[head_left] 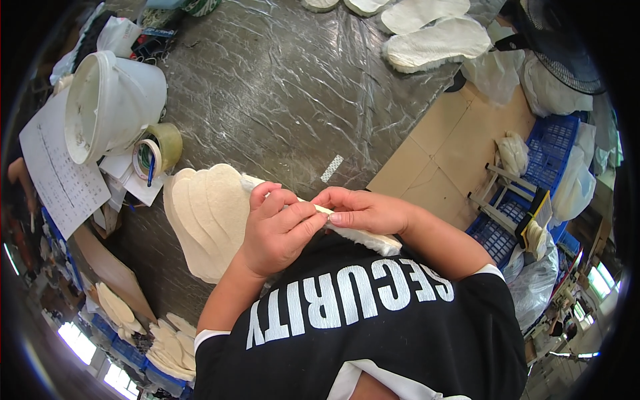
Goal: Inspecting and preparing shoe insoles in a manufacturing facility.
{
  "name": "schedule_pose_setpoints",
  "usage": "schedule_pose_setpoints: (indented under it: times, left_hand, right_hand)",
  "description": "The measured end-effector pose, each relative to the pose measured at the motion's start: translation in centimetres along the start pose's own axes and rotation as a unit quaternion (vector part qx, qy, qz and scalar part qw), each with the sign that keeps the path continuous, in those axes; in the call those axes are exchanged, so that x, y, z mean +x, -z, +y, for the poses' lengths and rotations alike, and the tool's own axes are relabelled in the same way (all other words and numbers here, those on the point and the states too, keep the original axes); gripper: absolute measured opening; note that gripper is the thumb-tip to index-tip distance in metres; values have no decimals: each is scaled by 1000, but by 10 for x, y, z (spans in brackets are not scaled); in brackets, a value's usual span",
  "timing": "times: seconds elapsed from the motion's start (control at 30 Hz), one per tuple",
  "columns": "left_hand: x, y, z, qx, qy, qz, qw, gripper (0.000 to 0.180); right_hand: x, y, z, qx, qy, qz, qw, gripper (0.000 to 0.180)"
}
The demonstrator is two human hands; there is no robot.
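A cream insole (363, 238) with a fluffy white underside is held edge-up in front of my chest. My left hand (277, 227) closes on its middle, with the fingers bent over the edge. My right hand (373, 211) pinches the same edge just beside it, and the thumbs and fingertips of both hands nearly meet. What lies between the fingertips is too small to make out. Left of my left hand, a fanned stack of cream insoles (203, 223) lies on the table.
Fluffy insoles (440, 43) lie at the table's (267, 87) far right. On the left stand a white bucket (127, 100), tape rolls (165, 143) with a blue pen, and a printed sheet (60, 163). Blue crates (550, 150) and a fan (567, 47) are on the right.
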State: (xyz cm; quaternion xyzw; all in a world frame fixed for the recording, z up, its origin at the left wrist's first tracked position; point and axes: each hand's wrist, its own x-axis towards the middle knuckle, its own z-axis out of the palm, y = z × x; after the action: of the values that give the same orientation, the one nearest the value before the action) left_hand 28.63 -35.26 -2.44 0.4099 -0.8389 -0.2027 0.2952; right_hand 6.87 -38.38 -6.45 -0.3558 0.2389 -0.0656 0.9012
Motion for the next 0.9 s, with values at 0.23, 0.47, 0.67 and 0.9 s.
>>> schedule_pose_setpoints:
  times: [0.23,0.47,0.67,0.9]
  left_hand:
    - [6,2,7,-80,98,-60,990,17]
    - [7,1,10,-80,94,-43,991,18]
    - [6,5,8,-120,109,-84,983,17]
    - [3,-4,15,-94,135,-44,985,17]
  right_hand:
    - [-5,-2,3,-34,-11,17,999,47]
    - [-10,-5,-11,-145,-39,-11,989,69]
    - [-11,-5,-21,-211,-52,-10,976,66]
    - [-14,-28,-36,-616,107,158,765,29]
